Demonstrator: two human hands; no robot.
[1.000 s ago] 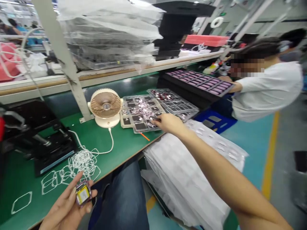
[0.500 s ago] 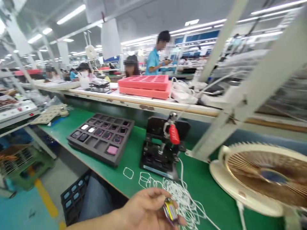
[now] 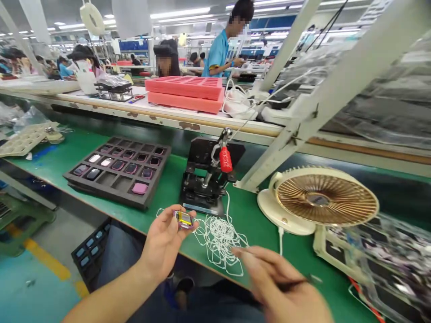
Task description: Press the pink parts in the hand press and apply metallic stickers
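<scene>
My left hand [image 3: 163,242] is raised above the green bench edge and holds a small flat battery pack [image 3: 184,220] with a yellow label and a pink-purple frame between fingers and thumb. To its right, my right hand [image 3: 279,287] is blurred by motion and pinches a thin dark tool [image 3: 296,283], whose exact kind I cannot make out. Just beyond both hands lies a tangle of white cord loops [image 3: 218,240] on the green bench mat [image 3: 256,215].
A black foam tray [image 3: 117,172] with pink-cased items sits left, a black hand press with a red handle [image 3: 208,172] behind the loops. A cream desk fan [image 3: 319,202] and clear tray of parts [image 3: 380,264] stand right. A co-worker [image 3: 218,54] stands beyond the shelf.
My view has swung left, away from the clear trays. My right hand has left the tray and come back near my left hand. The battery pack stays in my left hand.
</scene>
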